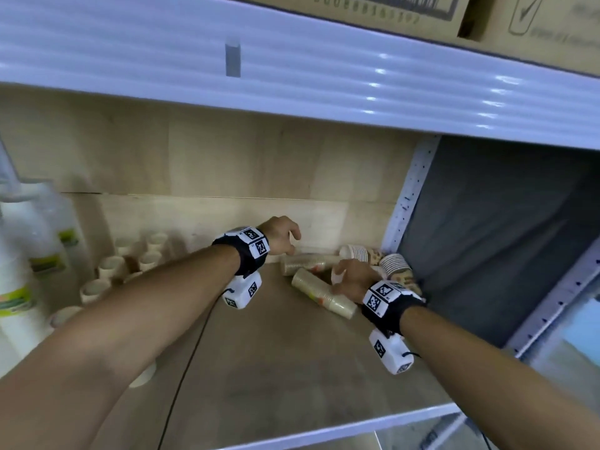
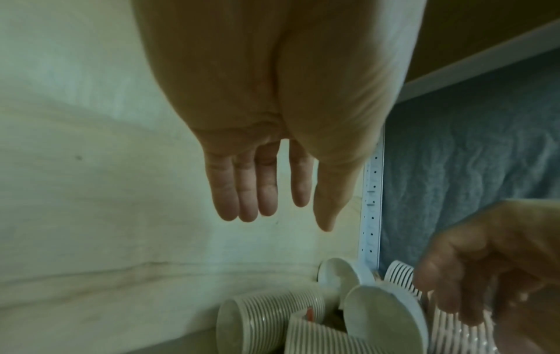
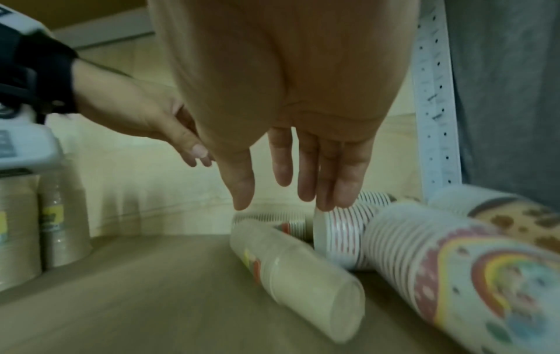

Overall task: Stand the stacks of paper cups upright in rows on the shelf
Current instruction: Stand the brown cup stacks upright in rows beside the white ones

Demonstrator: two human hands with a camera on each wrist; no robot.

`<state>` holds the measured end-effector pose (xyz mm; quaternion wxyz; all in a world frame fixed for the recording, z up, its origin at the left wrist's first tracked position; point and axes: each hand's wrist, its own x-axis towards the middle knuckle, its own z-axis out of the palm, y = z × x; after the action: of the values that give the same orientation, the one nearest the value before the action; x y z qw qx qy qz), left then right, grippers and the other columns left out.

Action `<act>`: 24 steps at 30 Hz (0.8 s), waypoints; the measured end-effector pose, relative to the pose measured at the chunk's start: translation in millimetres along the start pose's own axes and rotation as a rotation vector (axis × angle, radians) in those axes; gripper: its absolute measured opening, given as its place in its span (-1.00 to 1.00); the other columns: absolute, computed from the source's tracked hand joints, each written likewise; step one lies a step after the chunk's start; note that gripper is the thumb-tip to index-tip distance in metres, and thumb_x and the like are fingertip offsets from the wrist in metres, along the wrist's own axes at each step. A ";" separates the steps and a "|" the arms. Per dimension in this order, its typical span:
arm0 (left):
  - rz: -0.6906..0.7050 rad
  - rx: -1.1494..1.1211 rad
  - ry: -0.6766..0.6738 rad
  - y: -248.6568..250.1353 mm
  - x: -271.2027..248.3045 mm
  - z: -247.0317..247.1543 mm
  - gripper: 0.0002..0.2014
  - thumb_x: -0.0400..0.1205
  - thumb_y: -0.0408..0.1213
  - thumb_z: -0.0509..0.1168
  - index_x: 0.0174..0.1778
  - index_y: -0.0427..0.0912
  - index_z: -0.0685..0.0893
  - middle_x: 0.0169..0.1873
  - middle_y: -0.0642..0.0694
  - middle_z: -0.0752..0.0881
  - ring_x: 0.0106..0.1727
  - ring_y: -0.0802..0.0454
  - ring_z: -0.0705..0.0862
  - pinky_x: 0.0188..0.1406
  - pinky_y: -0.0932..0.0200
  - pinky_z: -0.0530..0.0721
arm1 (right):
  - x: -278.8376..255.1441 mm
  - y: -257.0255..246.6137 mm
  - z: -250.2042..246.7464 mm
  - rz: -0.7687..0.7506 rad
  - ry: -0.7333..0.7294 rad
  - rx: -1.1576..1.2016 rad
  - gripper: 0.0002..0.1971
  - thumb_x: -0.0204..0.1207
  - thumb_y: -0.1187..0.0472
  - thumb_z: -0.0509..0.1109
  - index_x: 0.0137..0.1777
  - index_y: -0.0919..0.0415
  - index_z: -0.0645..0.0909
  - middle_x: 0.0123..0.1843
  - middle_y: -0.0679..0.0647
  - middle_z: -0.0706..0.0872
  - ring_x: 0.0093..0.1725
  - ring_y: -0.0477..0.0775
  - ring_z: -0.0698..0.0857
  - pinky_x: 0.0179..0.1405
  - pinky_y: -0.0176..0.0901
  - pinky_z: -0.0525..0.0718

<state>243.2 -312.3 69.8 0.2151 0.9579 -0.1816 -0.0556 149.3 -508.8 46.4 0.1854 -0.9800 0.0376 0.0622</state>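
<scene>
Several sleeves of paper cups lie on their sides in the back right corner of the shelf board (image 1: 292, 368). Among them are a plastic-wrapped plain stack (image 1: 324, 293) (image 3: 297, 277), a second plain one (image 1: 303, 263) behind it, a white ribbed stack (image 3: 342, 237) and a rainbow-printed stack (image 3: 454, 275). Upright cup stacks (image 1: 112, 266) stand in rows at the left. My left hand (image 1: 283, 235) (image 2: 272, 215) hovers open above the back stacks, fingers straight, holding nothing. My right hand (image 1: 349, 277) (image 3: 291, 198) hangs open over the pile, fingertips just at the white stack's end; whether they touch it I cannot tell.
White bottles with green labels (image 1: 29, 254) stand at the far left. The upper shelf beam (image 1: 292, 69) carries cardboard boxes (image 1: 373, 8). A perforated upright post (image 1: 409, 196) and grey cloth (image 1: 487, 238) bound the right side. A thin cable (image 1: 191, 352) hangs from my left wrist camera.
</scene>
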 end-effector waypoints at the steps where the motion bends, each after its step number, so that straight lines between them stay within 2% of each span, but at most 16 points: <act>1: -0.005 -0.005 -0.007 -0.5 8.0 6.3 -0.59 0.54 -0.25 0.49 0.32 -0.07 0.65 0.25 -0.12 0.63 0.22 -0.07 0.65 0.20 0.11 0.61 | 4.4 4.9 6.2 -0.005 -0.001 0.017 -0.56 0.47 0.05 0.48 0.33 0.11 0.55 0.30 0.09 0.62 0.28 0.14 0.62 0.22 -0.07 0.61; 3: -0.011 -0.013 -0.020 -1.0 23.4 19.0 -0.59 0.54 -0.26 0.49 0.32 -0.06 0.65 0.28 -0.13 0.62 0.23 -0.08 0.64 0.18 0.13 0.60 | 12.2 11.4 17.4 -0.022 -0.011 0.039 -0.50 0.44 0.03 0.49 0.36 0.13 0.54 0.23 0.08 0.65 0.26 0.14 0.65 0.24 -0.03 0.62; 5: -0.006 -0.009 -0.036 -1.5 36.5 31.1 -0.60 0.55 -0.26 0.47 0.32 -0.08 0.64 0.32 -0.13 0.59 0.26 -0.10 0.63 0.15 0.18 0.56 | 19.7 16.6 26.9 -0.038 -0.015 0.038 -0.49 0.44 0.00 0.46 0.35 0.17 0.51 0.13 0.07 0.66 0.16 0.11 0.66 0.07 -0.06 0.61; 7: 0.001 -0.005 -0.051 -2.6 49.1 42.7 -0.59 0.56 -0.27 0.46 0.34 -0.10 0.63 0.36 -0.13 0.56 0.30 -0.10 0.60 0.14 0.22 0.53 | 25.2 20.4 34.9 -0.045 -0.009 0.062 -0.51 0.54 -0.01 0.37 0.40 0.19 0.45 0.18 0.08 0.67 0.16 0.11 0.66 0.01 -0.12 0.55; 9: 0.004 0.008 -0.055 -3.9 60.4 54.6 -0.56 0.54 -0.23 0.47 0.35 -0.08 0.62 0.39 -0.11 0.55 0.33 -0.09 0.59 0.12 0.25 0.50 | 27.9 23.3 43.5 -0.034 0.004 0.123 -0.52 0.60 -0.01 0.33 0.45 0.18 0.44 0.22 0.05 0.68 0.16 0.08 0.67 0.11 -0.10 0.63; 12: 0.003 0.019 -0.053 -4.0 74.6 69.8 -0.52 0.51 -0.17 0.49 0.36 -0.06 0.62 0.41 -0.09 0.54 0.35 -0.08 0.57 0.14 0.25 0.50 | 33.1 29.1 56.7 -0.079 0.028 0.100 -0.39 0.50 0.01 0.41 0.52 0.15 0.38 0.30 0.07 0.68 0.22 0.13 0.70 0.17 -0.11 0.66; 15: 0.006 0.048 -0.059 -1.1 84.5 79.8 -0.46 0.47 -0.15 0.53 0.38 -0.11 0.63 0.36 -0.10 0.59 0.32 -0.09 0.60 0.25 0.17 0.58 | 38.0 34.3 65.9 -0.122 0.062 0.056 -0.45 0.51 0.00 0.40 0.48 0.14 0.49 0.39 0.09 0.65 0.29 0.10 0.69 0.33 -0.12 0.61; 17: 0.014 0.084 -0.082 1.0 89.0 85.6 -0.41 0.45 -0.11 0.54 0.41 -0.13 0.61 0.35 -0.12 0.63 0.31 -0.10 0.61 0.30 0.13 0.59 | 41.0 37.9 68.8 -0.132 0.053 0.051 -0.47 0.47 -0.04 0.42 0.43 0.09 0.53 0.33 0.07 0.69 0.25 0.08 0.71 0.29 -0.13 0.64; 20: 0.012 0.119 -0.121 2.5 93.3 92.0 -0.30 0.44 -0.06 0.55 0.50 -0.16 0.53 0.40 -0.14 0.60 0.37 -0.13 0.59 0.40 0.07 0.54 | 44.0 44.3 72.6 -0.128 0.016 0.063 -0.39 0.41 -0.04 0.46 0.48 0.04 0.49 0.33 0.06 0.69 0.29 0.09 0.69 0.30 -0.09 0.63; 24: 0.008 0.146 -0.137 2.3 96.5 93.1 -0.28 0.39 -0.09 0.60 0.47 -0.16 0.55 0.34 -0.15 0.64 0.31 -0.13 0.63 0.34 0.04 0.60 | 46.2 51.8 78.8 -0.137 0.020 0.054 -0.30 0.36 -0.03 0.52 0.52 0.00 0.44 0.39 0.04 0.64 0.35 0.08 0.65 0.34 -0.07 0.61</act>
<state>314.8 -386.6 -15.8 0.1318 0.9643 -0.2035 -0.1065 181.5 -530.3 -51.3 0.2152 -0.9755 -0.0261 0.0387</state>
